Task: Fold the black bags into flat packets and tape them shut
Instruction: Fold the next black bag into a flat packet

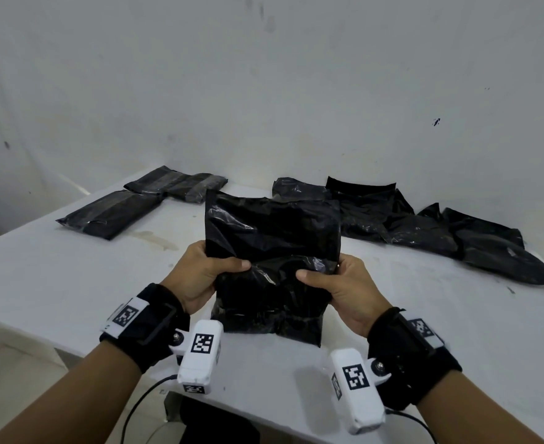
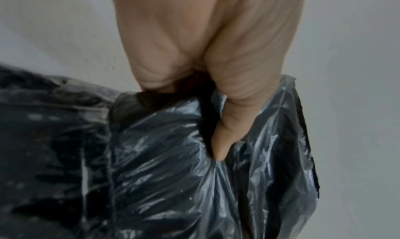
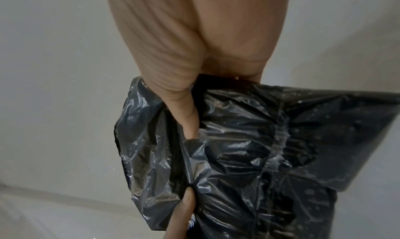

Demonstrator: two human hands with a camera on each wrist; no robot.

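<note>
A black plastic bag (image 1: 272, 267) stands upright in front of me over the white table (image 1: 39, 277), its lower end near the tabletop. My left hand (image 1: 205, 272) grips its left edge, thumb across the front. My right hand (image 1: 338, 282) grips the right edge the same way. The left wrist view shows my left hand's (image 2: 216, 92) thumb pressed into the crinkled bag (image 2: 173, 174). In the right wrist view my right hand's (image 3: 184, 92) thumb digs into the bag (image 3: 259, 157), and the left thumb shows at the bottom.
Two flat taped packets (image 1: 113, 213) (image 1: 177, 184) lie at the back left of the table. Several loose black bags (image 1: 440, 232) sprawl across the back right. A white wall (image 1: 264, 91) rises behind the table. Cables hang off the near edge.
</note>
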